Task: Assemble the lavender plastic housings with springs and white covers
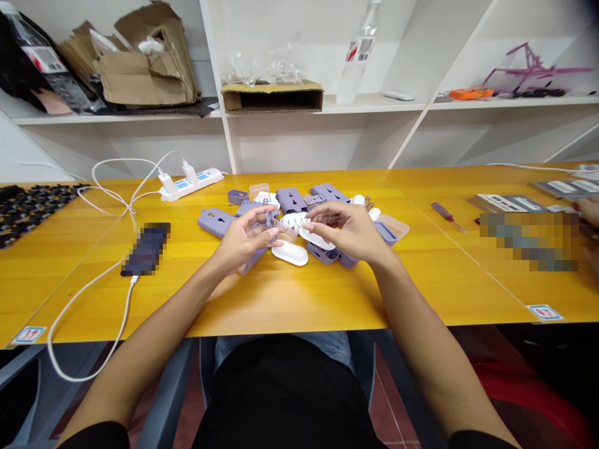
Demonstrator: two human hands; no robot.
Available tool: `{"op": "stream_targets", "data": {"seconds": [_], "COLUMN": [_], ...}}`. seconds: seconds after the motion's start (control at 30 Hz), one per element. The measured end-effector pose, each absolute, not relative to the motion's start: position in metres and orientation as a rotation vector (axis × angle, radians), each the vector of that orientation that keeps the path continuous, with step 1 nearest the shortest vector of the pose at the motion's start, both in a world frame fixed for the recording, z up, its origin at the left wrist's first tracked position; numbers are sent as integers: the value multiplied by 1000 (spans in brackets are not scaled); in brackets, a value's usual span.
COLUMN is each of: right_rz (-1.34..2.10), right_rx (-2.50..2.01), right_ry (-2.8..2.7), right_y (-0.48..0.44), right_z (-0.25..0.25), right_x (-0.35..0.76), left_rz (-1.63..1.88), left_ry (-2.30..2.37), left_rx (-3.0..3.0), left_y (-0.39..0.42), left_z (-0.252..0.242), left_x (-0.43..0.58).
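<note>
My left hand point(239, 242) pinches a small purple plastic part point(270, 218) between thumb and fingers. A thin wire coil spring point(296, 224) stretches from that part across to my right hand point(353, 232), whose thumb and fingers are closed on its other end. Whether the spring is fixed to the purple part, I cannot tell. Below the hands lie a white oval lid point(290, 253) and a second white oval piece point(319, 238). Around them are several purple housings, among them one at the left point(216, 222) and one at the back point(291, 199).
To the left, a phone point(146, 249) is plugged into a white cable near a power strip point(193, 184). A screwdriver point(448, 217) lies to the right. Another person's hand point(588, 211) shows at the right edge. White shelves point(327, 140) stand behind the table.
</note>
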State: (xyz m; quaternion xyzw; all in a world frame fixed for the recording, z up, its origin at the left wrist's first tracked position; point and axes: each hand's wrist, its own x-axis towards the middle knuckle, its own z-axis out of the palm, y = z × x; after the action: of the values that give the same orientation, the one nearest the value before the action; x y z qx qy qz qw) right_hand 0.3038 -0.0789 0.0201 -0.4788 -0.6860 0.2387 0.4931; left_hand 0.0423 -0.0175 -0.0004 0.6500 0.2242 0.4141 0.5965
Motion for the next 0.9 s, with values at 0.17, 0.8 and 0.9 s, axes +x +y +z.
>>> {"op": "stream_targets", "data": {"seconds": [0.17,0.8,0.9], "right_rz": [667,691,696], "right_rx": [-1141,-1055,-1070], "right_ry": [-1659,-1648,-1613], "right_y": [-79,-75,-75], "right_z": [21,13,14], "right_x": [293,283,285], "left_rz": [958,964,1013], "left_ry": [539,630,652], "left_rx": [1527,1459,1440], "left_y": [-15,-14,-15], "left_z": [-1,2,5], "left_x": [42,43,42]}}
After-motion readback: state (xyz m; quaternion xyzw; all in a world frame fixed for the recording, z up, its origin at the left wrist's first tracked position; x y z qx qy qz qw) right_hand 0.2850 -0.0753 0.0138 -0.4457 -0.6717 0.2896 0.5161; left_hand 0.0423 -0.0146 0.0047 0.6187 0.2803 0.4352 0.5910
